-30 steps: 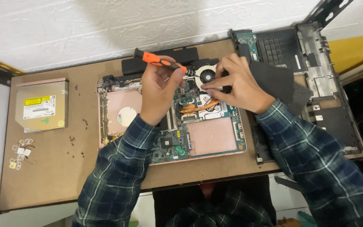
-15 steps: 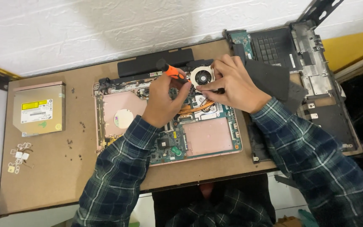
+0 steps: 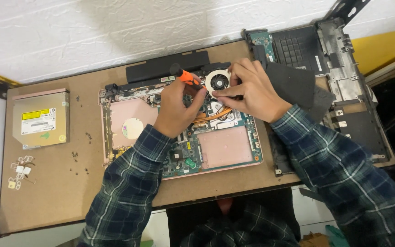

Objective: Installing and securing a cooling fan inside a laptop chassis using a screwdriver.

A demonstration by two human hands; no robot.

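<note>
Working over the opened laptop chassis (image 3: 179, 137), you have both hands met at its far edge, by the round cooling fan (image 3: 218, 82). Your left hand (image 3: 177, 112) is closed around the orange-handled screwdriver (image 3: 186, 77); its black cap points up and away to the left, and the shaft runs down and right toward the fan's near-left rim. The tip itself is hidden behind your fingers, so you cannot tell whether it is seated in a screw. Your right hand (image 3: 252, 91) is curled with fingertips pinching at the fan's right side and lower edge, touching the housing; whether it grips something small there cannot be told.

The fan lies straight ahead of both hands, between them, with the right hand the nearer and already on it. Copper heat pipe (image 3: 216, 114) curves away from under the fan toward you, across the green motherboard (image 3: 193, 153).

Surface: a brown board table (image 3: 46, 192), set against a white wall. Long black battery (image 3: 168, 66) lies just beyond the chassis, parallel to its back edge. To your left, well apart, sits a silver optical drive (image 3: 40, 119), with loose screws (image 3: 81, 153) scattered between it and the chassis, and small white bits (image 3: 19, 171) near the table's left edge. To your right lie a dark cloth (image 3: 298, 84) and another stripped laptop shell (image 3: 344, 73); room there is tight.
</note>
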